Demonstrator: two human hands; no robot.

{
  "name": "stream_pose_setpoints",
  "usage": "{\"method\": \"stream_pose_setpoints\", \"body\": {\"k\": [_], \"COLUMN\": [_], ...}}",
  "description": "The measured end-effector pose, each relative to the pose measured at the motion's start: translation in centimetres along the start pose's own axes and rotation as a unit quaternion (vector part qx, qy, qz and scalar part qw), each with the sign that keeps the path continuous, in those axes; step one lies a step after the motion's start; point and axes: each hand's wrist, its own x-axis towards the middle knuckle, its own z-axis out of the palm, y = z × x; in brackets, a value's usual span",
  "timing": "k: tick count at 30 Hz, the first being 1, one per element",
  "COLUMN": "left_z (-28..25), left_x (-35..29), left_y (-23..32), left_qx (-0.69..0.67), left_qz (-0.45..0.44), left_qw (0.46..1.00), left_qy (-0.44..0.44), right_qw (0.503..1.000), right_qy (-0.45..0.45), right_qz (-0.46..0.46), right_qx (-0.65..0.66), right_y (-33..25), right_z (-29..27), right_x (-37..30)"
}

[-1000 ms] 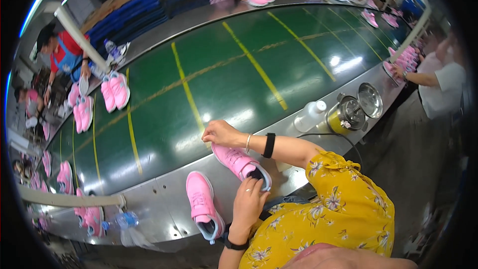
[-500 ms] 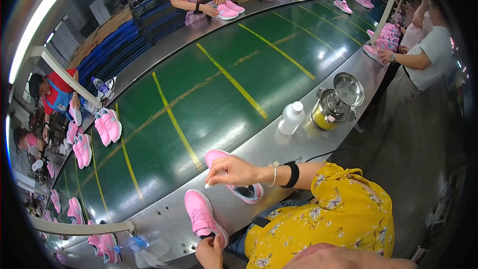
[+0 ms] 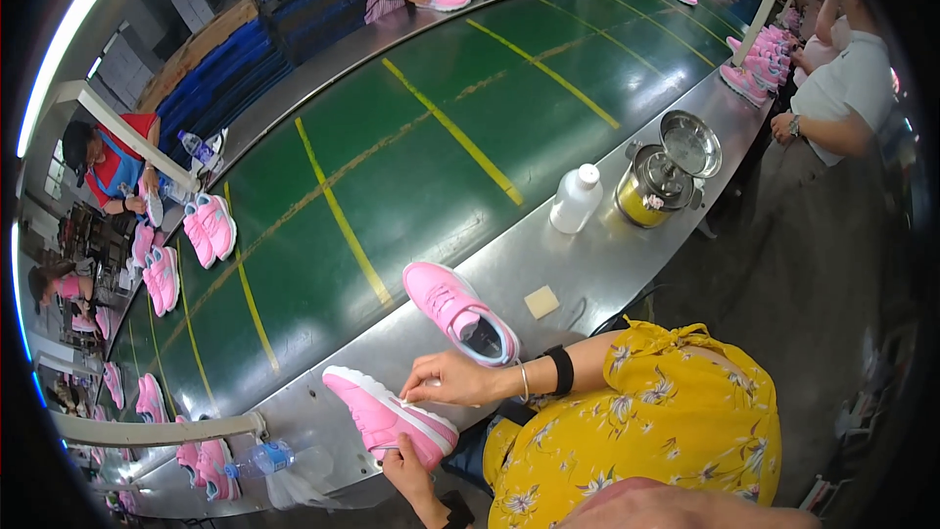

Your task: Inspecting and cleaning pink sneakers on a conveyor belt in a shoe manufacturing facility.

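My left hand (image 3: 408,471) grips a pink shoe (image 3: 377,413) by its heel end. The shoe lies tipped over, with its white sole edge turned up toward my right. Against that edge my right hand (image 3: 448,378) pinches a small white piece (image 3: 403,403), too small to name. A matching pink shoe (image 3: 455,306) stands upright just beyond my right hand, its dark insole showing. Near it a beige square pad (image 3: 540,302) lies on the metal ledge (image 3: 490,269).
A white bottle (image 3: 576,200) and a steel pot with raised lid (image 3: 654,186) stand on the ledge. Pink shoes (image 3: 210,229) lie on the green conveyor belt (image 3: 392,176). Co-workers handle shoes across the belt. A plastic bottle (image 3: 259,458) lies left of me.
My left hand has tilted the held shoe onto its side. My right hand has come down to its sole edge, uncovering the second shoe and the beige pad.
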Motion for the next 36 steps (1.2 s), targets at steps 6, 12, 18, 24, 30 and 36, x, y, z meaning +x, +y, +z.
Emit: {"method": "stream_pose_setpoints", "body": {"k": [6,12,18,24,30,36], "left_z": [1.7,2.4,1.7,1.3,1.0,0.7], "left_x": [-2.4,-1.8,-2.2,-2.2,-2.3,-1.5], "left_y": [-1.2,-3.5,-3.1,-3.2,-3.1,-2.1], "left_qx": [-0.156,-0.088,-0.136,-0.108,-0.089,-0.051], "left_qz": [-0.095,-0.078,-0.077,-0.052,-0.026,0.000], "left_qw": [0.973,0.983,0.977,0.985,0.990,0.994], "left_qy": [0.143,0.137,0.147,0.124,0.110,0.094], "right_qw": [0.999,0.990,0.984,0.967,0.939,0.921], "right_qy": [0.044,0.101,0.096,0.078,0.034,0.055], "right_qz": [0.008,0.094,-0.022,-0.155,-0.186,-0.215], "right_qx": [-0.031,-0.039,-0.148,-0.185,-0.289,-0.321], "right_y": [3.7,5.7,4.6,4.3,5.0,5.3], "right_z": [2.9,4.0,7.4,11.2,11.8,13.9], "right_x": [0.9,1.8,6.1,9.4,8.1,13.5]}}
